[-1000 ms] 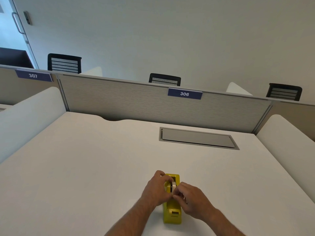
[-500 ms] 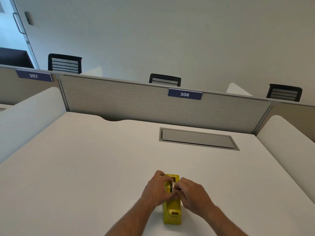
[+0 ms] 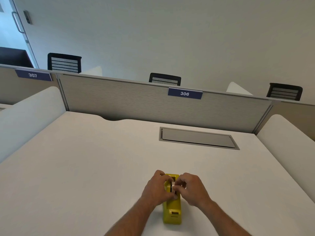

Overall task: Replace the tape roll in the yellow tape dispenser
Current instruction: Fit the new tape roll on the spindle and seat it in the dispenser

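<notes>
The yellow tape dispenser (image 3: 172,210) stands on the white desk (image 3: 85,167) near its front edge, cutter end toward me. A tape roll (image 3: 172,185) with a dark core sits in the dispenser's cradle, mostly hidden by fingers. My left hand (image 3: 157,189) wraps the dispenser's left side, its thumb by the roll. My right hand (image 3: 191,189) comes from the right, fingertips pinching the roll from above.
A grey recessed cable hatch (image 3: 197,138) lies in the desk farther back. A grey partition panel (image 3: 136,101) with label 306 closes the back, and white side dividers (image 3: 289,133) flank the desk. Black chair backs show beyond the partition.
My right hand has shifted slightly up and forward over the roll. The dispenser has stayed where it was.
</notes>
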`<state>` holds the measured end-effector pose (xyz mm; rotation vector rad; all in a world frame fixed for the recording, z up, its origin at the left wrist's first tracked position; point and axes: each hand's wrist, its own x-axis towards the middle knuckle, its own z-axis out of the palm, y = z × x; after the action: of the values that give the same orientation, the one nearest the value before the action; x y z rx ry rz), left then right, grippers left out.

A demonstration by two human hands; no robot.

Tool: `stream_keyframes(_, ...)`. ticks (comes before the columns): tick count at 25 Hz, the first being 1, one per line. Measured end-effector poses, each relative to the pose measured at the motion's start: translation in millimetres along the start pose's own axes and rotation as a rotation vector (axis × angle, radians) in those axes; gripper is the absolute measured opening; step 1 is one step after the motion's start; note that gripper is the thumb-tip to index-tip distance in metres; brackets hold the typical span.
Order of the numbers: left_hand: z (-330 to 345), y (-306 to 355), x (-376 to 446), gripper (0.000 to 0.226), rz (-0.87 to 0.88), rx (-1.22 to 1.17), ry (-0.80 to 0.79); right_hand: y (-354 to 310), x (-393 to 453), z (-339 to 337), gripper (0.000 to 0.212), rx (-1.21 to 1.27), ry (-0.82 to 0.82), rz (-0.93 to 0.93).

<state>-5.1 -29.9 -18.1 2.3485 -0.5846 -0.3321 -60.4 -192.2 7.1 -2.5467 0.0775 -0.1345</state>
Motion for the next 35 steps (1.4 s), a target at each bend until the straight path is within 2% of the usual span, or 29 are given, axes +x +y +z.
stream_keyframes(4,0.5,-0.2,0.1,0.064,0.003,0.003,0.004,-5.0,6.5,2.1,0.015,0.219,0.027,0.209)
stream_keyframes(9,1.0,0.3,0.8,0.064,-0.002,-0.016,0.004,-3.0,6.9,5.7,0.007,0.285,0.047,0.236)
stream_keyframes(10,1.4,0.0,0.3,0.064,0.001,-0.026,0.006,-2.1,4.9,5.4,0.007,0.289,0.043,0.223)
stream_keyframes(15,1.0,-7.8,-2.1,0.066,0.057,-0.131,-0.002,-0.5,-2.1,0.1,0.041,0.128,-0.083,0.085)
stream_keyframes(19,-1.9,-12.8,-3.9,0.082,0.059,-0.223,-0.036,0.7,0.1,-3.9,0.042,0.057,-0.120,0.041)
stream_keyframes(22,-0.2,-15.2,-4.8,0.095,0.053,-0.239,-0.042,0.4,1.5,-4.8,0.047,-0.102,-0.170,-0.042)
stream_keyframes(26,0.3,-14.0,-5.6,0.097,0.027,-0.246,-0.033,-2.3,2.4,-3.7,0.049,-0.208,-0.155,-0.132)
stream_keyframes(35,1.8,-12.6,-5.4,0.091,0.019,-0.233,-0.011,3.0,3.0,1.5,0.047,-0.037,-0.031,-0.191)
